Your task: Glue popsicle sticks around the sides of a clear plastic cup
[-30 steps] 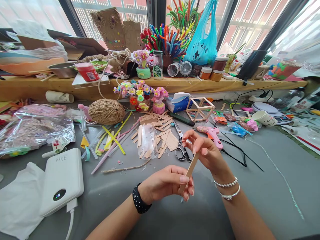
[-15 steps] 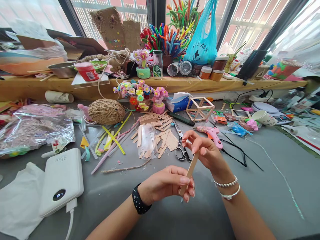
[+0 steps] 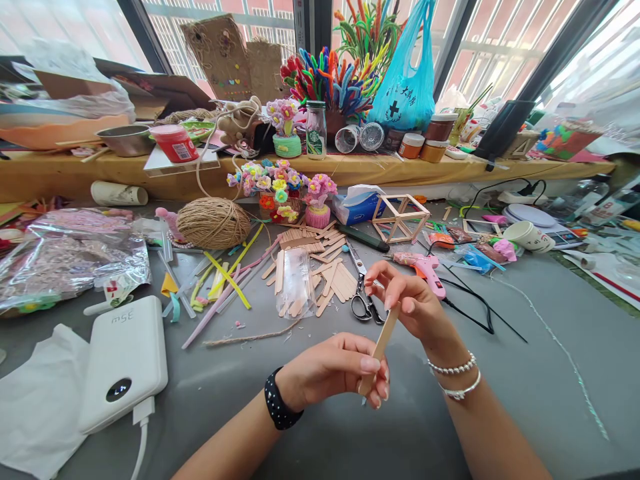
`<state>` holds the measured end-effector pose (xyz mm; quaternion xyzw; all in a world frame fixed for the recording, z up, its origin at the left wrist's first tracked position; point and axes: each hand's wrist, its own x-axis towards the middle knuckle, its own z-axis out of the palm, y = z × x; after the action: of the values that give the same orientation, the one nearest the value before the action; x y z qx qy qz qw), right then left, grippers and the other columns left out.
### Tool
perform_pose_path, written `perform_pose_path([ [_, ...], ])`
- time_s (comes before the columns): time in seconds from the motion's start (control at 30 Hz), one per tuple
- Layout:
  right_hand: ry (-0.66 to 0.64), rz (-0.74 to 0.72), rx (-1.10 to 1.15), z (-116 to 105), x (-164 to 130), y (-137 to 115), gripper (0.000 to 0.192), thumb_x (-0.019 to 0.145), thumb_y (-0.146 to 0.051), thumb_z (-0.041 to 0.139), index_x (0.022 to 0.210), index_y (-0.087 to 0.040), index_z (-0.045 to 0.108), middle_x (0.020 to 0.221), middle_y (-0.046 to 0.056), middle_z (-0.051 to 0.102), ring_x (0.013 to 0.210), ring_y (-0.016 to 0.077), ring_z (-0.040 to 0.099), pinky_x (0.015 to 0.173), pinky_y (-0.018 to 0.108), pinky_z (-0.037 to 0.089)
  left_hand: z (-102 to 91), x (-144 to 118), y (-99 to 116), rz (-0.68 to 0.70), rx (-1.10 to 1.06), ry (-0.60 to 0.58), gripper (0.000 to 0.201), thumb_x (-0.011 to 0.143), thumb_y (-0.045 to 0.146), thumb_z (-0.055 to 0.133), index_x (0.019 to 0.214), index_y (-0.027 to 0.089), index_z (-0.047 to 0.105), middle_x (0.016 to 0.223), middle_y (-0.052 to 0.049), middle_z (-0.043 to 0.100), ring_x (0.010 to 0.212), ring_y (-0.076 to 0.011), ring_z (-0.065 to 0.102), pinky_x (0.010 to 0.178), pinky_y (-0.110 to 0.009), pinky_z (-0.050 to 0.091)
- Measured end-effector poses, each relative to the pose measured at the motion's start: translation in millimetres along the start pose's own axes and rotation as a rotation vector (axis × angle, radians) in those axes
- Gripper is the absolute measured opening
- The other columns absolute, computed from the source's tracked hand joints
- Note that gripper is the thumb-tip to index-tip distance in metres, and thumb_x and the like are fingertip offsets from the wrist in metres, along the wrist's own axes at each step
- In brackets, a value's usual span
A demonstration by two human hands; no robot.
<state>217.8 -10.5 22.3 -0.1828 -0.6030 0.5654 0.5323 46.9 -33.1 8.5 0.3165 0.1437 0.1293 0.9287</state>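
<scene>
A flat wooden craft stick (image 3: 384, 339) is tilted between my two hands above the grey table. My left hand (image 3: 337, 370) pinches its lower part between thumb and fingers. At the upper end, the thumb and fingers of my right hand (image 3: 407, 300) are closed on the stick. Just beyond my hands lie black-handled scissors (image 3: 361, 300) and a pink glue gun (image 3: 425, 270). Many more craft sticks (image 3: 343, 280) are spread left of the scissors, some under a clear plastic bag (image 3: 296, 283). Farther back stands a cube frame made of sticks (image 3: 400, 219).
A white power bank (image 3: 127, 363) with a cable lies at the left. A twine ball (image 3: 214, 223), fuzzy flower pots (image 3: 317, 203) and a blue tissue pack (image 3: 356, 203) line the back. The glue gun's black cord (image 3: 480, 303) and a kitchen scale (image 3: 533, 217) are at the right.
Almost nothing differs. Both hands keep their hold on the craft stick, with only a very slight shift of the fingers.
</scene>
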Motion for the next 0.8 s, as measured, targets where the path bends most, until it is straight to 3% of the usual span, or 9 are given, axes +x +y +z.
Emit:
perform_pose_path([
  [0.8,-0.098,0.002,0.016,-6.2,-0.4,1.1,0.016,0.072,-0.042,0.064,0.081,-0.030,0.069,0.102,0.002,0.052,0.094,0.0175,0.046,0.089,0.035,0.036,-1.8,-0.1,-1.4,0.014,0.022,-0.021,0.028,0.060,0.034,0.072,0.065,0.008,0.062,0.057,-0.004,0.062,0.050,-0.0112,0.058,0.049,-0.023,0.042],
])
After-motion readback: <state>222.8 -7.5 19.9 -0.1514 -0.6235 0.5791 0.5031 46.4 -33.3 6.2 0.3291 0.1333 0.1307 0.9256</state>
